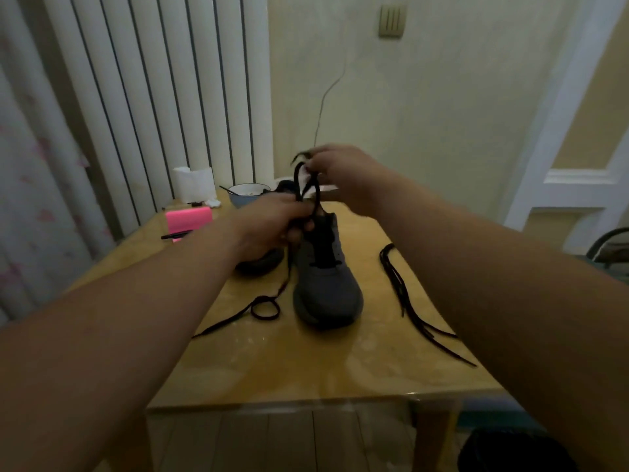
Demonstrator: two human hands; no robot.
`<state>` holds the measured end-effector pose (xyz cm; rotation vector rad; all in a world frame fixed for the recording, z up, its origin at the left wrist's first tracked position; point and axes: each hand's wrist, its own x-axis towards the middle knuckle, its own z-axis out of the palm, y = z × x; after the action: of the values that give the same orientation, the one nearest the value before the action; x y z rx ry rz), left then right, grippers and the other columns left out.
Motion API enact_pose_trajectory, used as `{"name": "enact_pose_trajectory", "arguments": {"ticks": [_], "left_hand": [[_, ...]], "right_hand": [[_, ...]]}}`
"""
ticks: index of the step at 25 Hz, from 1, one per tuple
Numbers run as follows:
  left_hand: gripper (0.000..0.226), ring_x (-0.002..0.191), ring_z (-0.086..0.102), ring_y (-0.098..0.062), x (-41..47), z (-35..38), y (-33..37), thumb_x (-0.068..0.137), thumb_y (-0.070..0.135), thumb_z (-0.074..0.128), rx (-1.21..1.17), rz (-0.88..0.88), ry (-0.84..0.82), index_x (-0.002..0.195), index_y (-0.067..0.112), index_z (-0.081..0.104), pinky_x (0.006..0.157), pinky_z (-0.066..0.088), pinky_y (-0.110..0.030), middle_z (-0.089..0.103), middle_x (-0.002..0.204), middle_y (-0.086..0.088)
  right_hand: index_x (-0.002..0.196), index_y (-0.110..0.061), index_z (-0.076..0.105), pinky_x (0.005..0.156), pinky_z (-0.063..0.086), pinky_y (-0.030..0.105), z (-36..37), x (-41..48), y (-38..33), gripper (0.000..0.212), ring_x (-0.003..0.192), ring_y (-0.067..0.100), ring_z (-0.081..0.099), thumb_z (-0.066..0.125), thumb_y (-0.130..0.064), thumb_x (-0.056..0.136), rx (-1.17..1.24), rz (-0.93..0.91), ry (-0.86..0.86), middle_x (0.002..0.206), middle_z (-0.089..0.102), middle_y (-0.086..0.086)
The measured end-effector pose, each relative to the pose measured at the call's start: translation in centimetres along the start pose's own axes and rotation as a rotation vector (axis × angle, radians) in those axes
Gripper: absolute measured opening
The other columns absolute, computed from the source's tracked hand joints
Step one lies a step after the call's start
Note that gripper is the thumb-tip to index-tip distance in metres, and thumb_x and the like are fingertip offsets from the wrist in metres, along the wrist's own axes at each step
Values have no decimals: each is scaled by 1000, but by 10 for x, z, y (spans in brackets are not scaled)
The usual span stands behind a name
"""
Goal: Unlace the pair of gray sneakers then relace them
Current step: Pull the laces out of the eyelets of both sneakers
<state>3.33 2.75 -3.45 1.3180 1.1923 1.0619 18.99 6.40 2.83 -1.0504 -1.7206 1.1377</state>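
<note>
Sneaker point(326, 284): is standing in the middle of the table point(306, 362), toe pointing toward us, tongue laid open.
Lace point(298, 182): is rising in a loop from the sneaker's throat up into both grips, while its tail is trailing down the left side and curling on the table.
Left grip point(272, 223): is clenching around the lace just above the tongue, and we are using it to steady the sneaker.
Right grip point(335, 175): is pinching the raised part of the lace higher up; it is blurring, so we are not telling exactly which fingers are closing.
Step in hand: we are judging that we are working this lace through the eyelets; whether out or in, we are not telling.
Doing it well: we are keeping the lower grip pinning the sneaker, drawing straight up along the eyelet line, and watching the trailing tail for snags.
Second sneaker point(260, 265): is lying half hidden behind the left wrist.
Loose lace point(401, 294): is lying stretched out to the right, well apart from the sneaker.
Table: is showing a glossy yellow top, with a pink block point(189, 218), a bowl point(248, 194) and white paper point(192, 187) sitting at the far end.
Room: a white radiator point(163, 97) and a cream wall are standing behind, in dim light.
</note>
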Motion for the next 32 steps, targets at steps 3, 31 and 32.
{"name": "enact_pose_trajectory", "arguments": {"ticks": [3, 31, 32], "left_hand": [[17, 50, 45, -11, 10, -21, 14, 103, 16, 55, -382, -47, 379, 88, 13, 64, 56, 41, -23, 58, 74, -4], [45, 125, 46, -13, -36, 66, -120, 89, 39, 76, 569, 397, 523, 129, 38, 57, 111, 47, -40, 35, 132, 9], [44, 127, 46, -14, -37, 66, -120, 89, 40, 75, 568, 393, 517, 129, 39, 57, 112, 46, -42, 35, 132, 10]], "right_hand": [[115, -13, 62, 84, 54, 43, -18, -2, 26, 19, 98, 26, 62, 58, -16, 98, -466, -124, 270, 115, 65, 9], [99, -31, 62, 76, 49, 31, -23, -68, 117, 10, 89, 12, 56, 71, -30, 96, -878, -298, -87, 97, 54, -11], [96, -33, 60, 75, 49, 32, -22, -68, 116, 10, 88, 13, 55, 70, -31, 96, -909, -310, -77, 96, 52, -13]]}}
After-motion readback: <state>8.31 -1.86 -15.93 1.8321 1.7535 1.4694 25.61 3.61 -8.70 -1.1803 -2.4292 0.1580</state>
